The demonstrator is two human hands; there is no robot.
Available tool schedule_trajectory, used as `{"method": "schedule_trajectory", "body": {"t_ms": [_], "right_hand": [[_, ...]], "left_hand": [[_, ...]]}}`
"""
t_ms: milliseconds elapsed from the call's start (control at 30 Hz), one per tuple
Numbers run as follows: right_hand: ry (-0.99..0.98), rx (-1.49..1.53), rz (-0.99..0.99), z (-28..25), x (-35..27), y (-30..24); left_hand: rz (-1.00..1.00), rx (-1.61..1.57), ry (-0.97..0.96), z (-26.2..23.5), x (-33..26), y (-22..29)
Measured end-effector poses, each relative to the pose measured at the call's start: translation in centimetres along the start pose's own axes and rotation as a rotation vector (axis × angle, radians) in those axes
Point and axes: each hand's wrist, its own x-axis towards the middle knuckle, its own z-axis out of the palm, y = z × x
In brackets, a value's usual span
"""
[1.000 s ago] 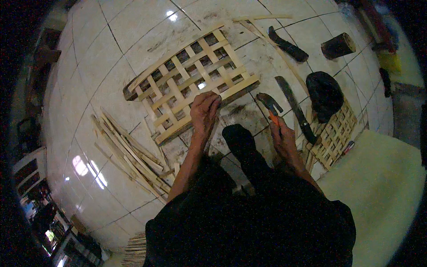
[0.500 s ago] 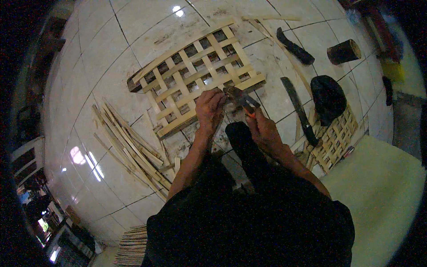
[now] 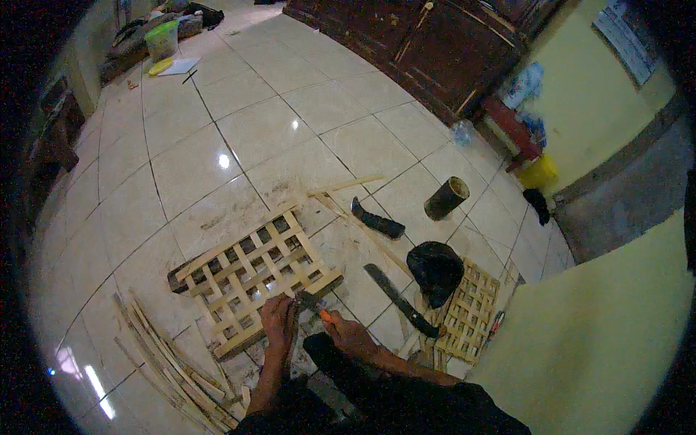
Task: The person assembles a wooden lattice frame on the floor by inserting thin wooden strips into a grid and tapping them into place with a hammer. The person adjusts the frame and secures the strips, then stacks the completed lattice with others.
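Observation:
A woven lattice of pale, flat bamboo-like strips [image 3: 235, 344] lies on the tiled floor in front of me, with darker pieces under its left and near edges. At its near right corner, my left hand [image 3: 278, 319] is closed, fingers curled down; what they pinch is too small to make out. Just right of it, my right hand [image 3: 351, 338] grips a dark metal tool [image 3: 312, 300] with an orange handle, possibly pliers. The tool's head is close to the left fingertips. Below the hands, my dark-clothed leg is partly visible.
Loose strips [image 3: 161, 366] lie at the left. Rightward are a machete [image 3: 391, 288], a curved dark object [image 3: 378, 222], an upright dark cylinder [image 3: 444, 199], a black bag [image 3: 435, 272] and a smaller lattice [image 3: 475, 297]. A dark wooden cabinet [image 3: 449, 58] stands at the back.
The view has tilted upward and shifted, bringing in the cabinet and far floor; everything on the floor appears lower and further left. Both hands stay together by the lattice corner, the tool still in the right.

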Motion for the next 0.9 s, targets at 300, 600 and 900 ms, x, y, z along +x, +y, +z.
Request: {"method": "schedule_trajectory", "body": {"t_ms": [300,600,900], "right_hand": [[-0.059,0.199,0.061,-0.4,-1.6,-1.0],[-0.072,0.129,0.089,-2.4,0.2,-2.7],[-0.067,-0.01,-0.086,-1.7,0.5,-1.1]], "left_hand": [[-0.337,-0.426,0.139,-2.3,1.1,0.0],[-0.177,0.538,-0.069,-2.0,2.4,-1.7],[-0.162,0.591,-0.081,-2.0,2.4,-1.2]]}}
